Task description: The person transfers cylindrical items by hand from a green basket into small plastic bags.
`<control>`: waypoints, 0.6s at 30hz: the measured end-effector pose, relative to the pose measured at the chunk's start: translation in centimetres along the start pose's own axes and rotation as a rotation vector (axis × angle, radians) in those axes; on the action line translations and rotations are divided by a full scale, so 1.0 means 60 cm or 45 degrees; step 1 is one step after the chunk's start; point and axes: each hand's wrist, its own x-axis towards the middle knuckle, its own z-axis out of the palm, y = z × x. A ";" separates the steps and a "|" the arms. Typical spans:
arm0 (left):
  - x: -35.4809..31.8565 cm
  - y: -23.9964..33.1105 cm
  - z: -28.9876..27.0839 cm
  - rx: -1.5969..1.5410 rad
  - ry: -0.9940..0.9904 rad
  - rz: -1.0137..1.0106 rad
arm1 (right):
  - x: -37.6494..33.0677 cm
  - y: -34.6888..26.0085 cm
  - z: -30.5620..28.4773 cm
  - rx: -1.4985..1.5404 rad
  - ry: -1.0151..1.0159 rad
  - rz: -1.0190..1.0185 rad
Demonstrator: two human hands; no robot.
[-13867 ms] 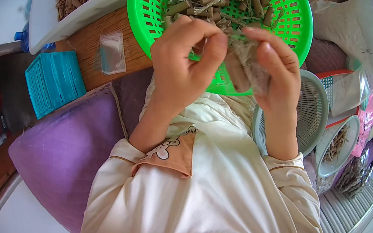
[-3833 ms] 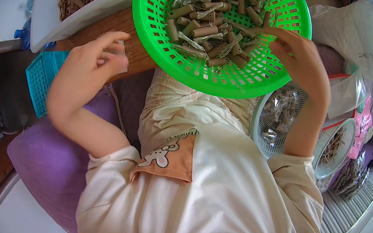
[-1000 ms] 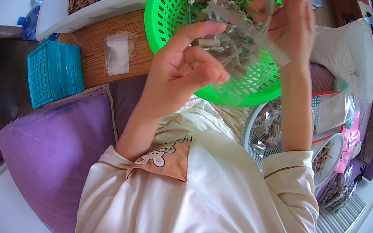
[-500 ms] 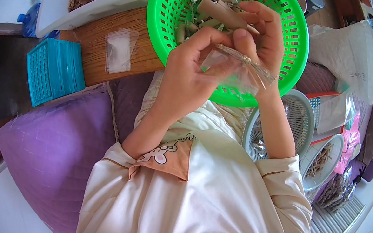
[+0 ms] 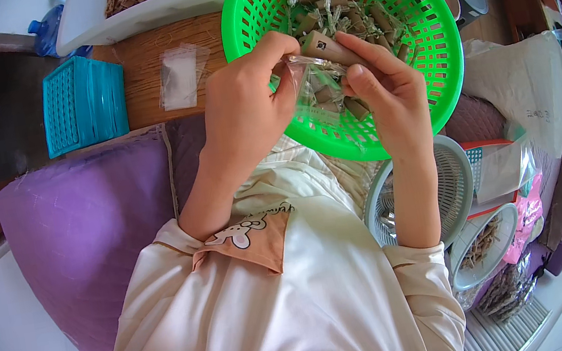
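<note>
A wooden table [image 5: 134, 63] is noted ahead and left of the hands. A brown cardboard tube [image 5: 337, 50] is gripped narrowly in the right hand [image 5: 394, 91]; a clear plastic bag [image 5: 316, 93] is pinched in the left hand [image 5: 240, 101], against or just below the tube. Whether the tube is inside cannot be determined. Numerous loose tubes [image 5: 385, 19] are contained in the green basket [image 5: 335, 146] beneath and beyond the hands; much is therefore judged outstanding. Shiny packets [image 5: 387, 211], judged completed, are seen in the grey basket [image 5: 468, 171] below the right hand, partly hidden by the right forearm [image 5: 416, 191]. Flat bags [image 5: 179, 80] and a teal basket [image 5: 106, 104] are placed left of the left hand; a white tub [image 5: 160, 12] is positioned farther ahead. The view into the green basket is partly blocked by both hands.
</note>
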 end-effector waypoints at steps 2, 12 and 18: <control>0.002 0.004 0.003 -0.156 -0.015 -0.118 | 0.004 0.006 -0.004 -0.064 0.024 -0.040; 0.002 -0.030 0.014 -0.471 -0.198 -0.218 | -0.014 -0.032 -0.043 -0.278 0.473 -0.476; 0.003 -0.014 0.018 -0.721 -0.229 -0.446 | -0.022 -0.040 -0.027 -0.892 0.525 -0.892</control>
